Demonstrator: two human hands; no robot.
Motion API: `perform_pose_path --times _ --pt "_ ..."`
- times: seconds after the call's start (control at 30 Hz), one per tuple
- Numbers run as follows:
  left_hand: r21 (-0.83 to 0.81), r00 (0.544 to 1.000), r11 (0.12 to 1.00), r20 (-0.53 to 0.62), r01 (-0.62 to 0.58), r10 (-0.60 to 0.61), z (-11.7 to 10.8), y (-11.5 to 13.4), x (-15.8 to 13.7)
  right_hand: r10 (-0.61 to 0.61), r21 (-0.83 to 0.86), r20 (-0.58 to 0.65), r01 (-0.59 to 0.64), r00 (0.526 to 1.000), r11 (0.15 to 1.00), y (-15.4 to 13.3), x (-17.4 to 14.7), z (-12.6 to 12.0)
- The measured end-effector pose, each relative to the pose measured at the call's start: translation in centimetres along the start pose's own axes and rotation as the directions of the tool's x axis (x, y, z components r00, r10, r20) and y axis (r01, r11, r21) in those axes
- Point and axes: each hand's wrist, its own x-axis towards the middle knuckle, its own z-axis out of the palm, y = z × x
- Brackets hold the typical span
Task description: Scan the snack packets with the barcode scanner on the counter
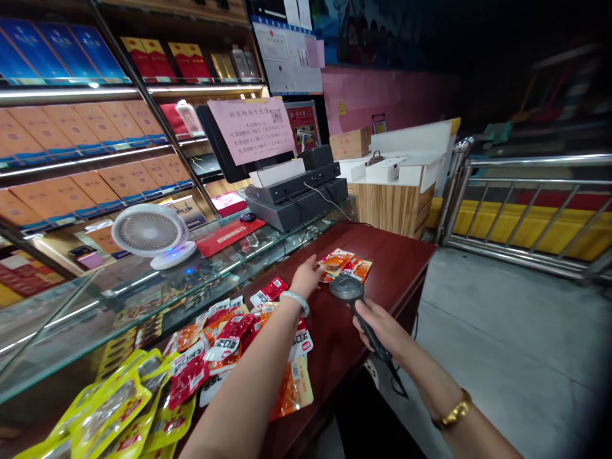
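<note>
My right hand [380, 326] is wrapped round the handle of a dark barcode scanner [347, 288], its head pointing towards several orange snack packets [351, 266] on the red-brown table [392, 255]. My left hand [307, 275] reaches forward beside those packets, fingers apart, with nothing visible in it. Under and beside my left forearm lies a loose pile of red and white snack packets [234, 335], with an orange packet [292, 389] at the near edge. Yellow snack packets [112, 408] are heaped at the lower left. My forearm hides part of the pile.
A glass display counter [210, 280] runs along the left, bearing a white fan [150, 233] and a red sheet [229, 237]. Behind stand a monitor with a pink paper sign [251, 131] and a dark cash drawer [299, 204]. A metal railing [530, 217] is on the right.
</note>
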Motion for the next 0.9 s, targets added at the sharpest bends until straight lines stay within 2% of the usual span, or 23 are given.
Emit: perform_pose_path --times 0.03,0.07,0.1,0.17,0.23,0.3,0.47,0.53,0.6,0.67,0.77,0.83,0.9 --pt "0.197 0.996 0.978 -0.042 -0.074 0.084 -1.2 0.2 -0.5 0.007 -0.012 0.003 -0.007 1.0 1.0 0.0 -0.2 -0.1" --pt "0.373 0.985 0.916 -0.029 -0.147 0.17 -2.6 0.3 -1.1 0.009 -0.024 0.018 -0.008 1.0 1.0 0.1 -0.4 -0.1" --pt "0.523 0.983 0.836 0.028 -0.167 0.179 -4.1 0.4 -1.8 0.006 -0.033 0.022 -0.006 1.0 0.999 0.1 -0.6 -0.1" --pt "0.738 0.991 0.662 0.122 -0.13 0.058 -6.8 0.1 -3.6 0.023 -0.043 0.054 -0.021 0.998 0.999 0.3 -1.0 0.0" --pt "0.851 0.981 0.515 0.173 -0.105 -0.086 -8.7 -0.6 -5.4 0.037 -0.044 0.086 -0.033 0.996 0.998 0.6 -1.2 0.3" --pt "0.885 0.969 0.455 0.192 -0.101 -0.158 -9.6 -1.6 -6.8 0.04 -0.058 0.106 -0.034 0.994 0.998 1.0 -1.3 0.7" --pt "0.836 0.972 0.535 0.212 -0.124 -0.106 -9.3 -3.7 -7.7 0.061 -0.128 0.14 -0.043 0.988 0.991 1.4 -1.7 2.0" --pt "0.793 0.986 0.603 0.158 -0.092 -0.057 -9.0 -4.0 -7.5 0.076 -0.133 0.143 -0.057 0.987 0.99 1.4 -1.8 2.5" --pt "0.702 0.998 0.711 0.056 -0.04 0.0 -8.7 -4.2 -7.1 0.074 -0.111 0.14 -0.059 0.987 0.992 1.4 -1.8 2.8" --pt "0.548 0.999 0.836 -0.024 -0.017 0.036 -8.3 -4.2 -6.7 0.059 -0.074 0.147 -0.048 0.987 0.996 1.4 -1.7 3.0" --pt "0.22 1.0 0.975 -0.008 0.017 -0.016 -7.1 -4.0 -6.3 0.035 -0.037 0.174 -0.029 0.984 0.999 1.0 -1.3 3.3" --pt "0.018 0.995 0.996 0.048 0.082 -0.083 -6.2 -3.7 -6.2 0.035 -0.023 0.202 -0.031 0.979 0.999 0.6 -1.0 3.5" --pt "-0.104 0.987 0.985 0.098 0.137 -0.127 -5.4 -3.4 -6.0 0.042 -0.011 0.228 -0.04 0.973 0.999 0.2 -0.6 3.5"
